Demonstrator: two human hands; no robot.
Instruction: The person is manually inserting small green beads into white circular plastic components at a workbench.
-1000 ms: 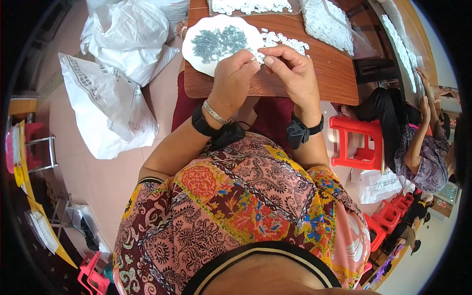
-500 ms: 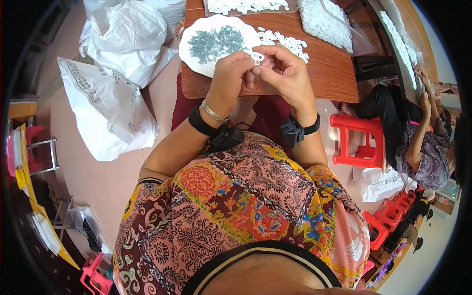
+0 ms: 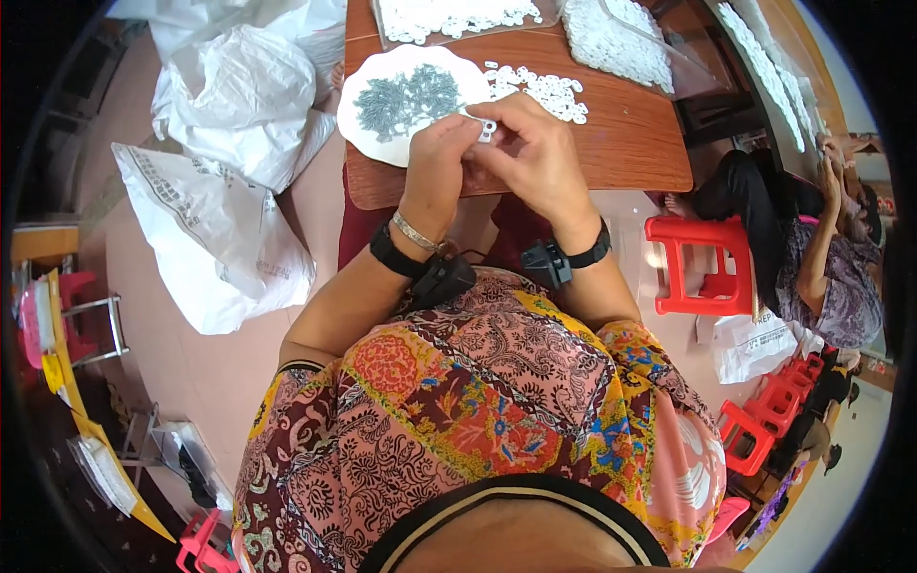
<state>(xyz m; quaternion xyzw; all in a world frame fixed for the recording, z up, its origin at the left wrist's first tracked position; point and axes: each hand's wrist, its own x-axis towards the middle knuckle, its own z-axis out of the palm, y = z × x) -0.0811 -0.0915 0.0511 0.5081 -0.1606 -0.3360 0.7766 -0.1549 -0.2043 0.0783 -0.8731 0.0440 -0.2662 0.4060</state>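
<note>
My left hand [image 3: 436, 170] and my right hand [image 3: 537, 160] meet over the near edge of the plate, both closed in a pinch. Between their fingertips is a small white plastic piece [image 3: 487, 132] with round holes, partly covered by the fingers. Whether a second small part is held with it cannot be made out. Just beyond my left hand, a scalloped white plate [image 3: 361, 143] carries a heap of thin grey metal pieces [image 3: 406, 97], apparently screws. Past my right hand lie loose white plastic pieces [image 3: 546, 91] of a similar kind, scattered on the brown wooden table [image 3: 626, 143].
More white pieces fill a tray [image 3: 458, 17] and a clear bag [image 3: 616, 48] at the table's far side. White sacks [image 3: 234, 100] stand on the left floor. A red stool [image 3: 702, 263] is at right, near another person [image 3: 826, 277] with raised hands.
The white piece has turned between my fingers, and my hands have drawn closer together around it. The whole view has shifted slightly. The other person's hands have moved.
</note>
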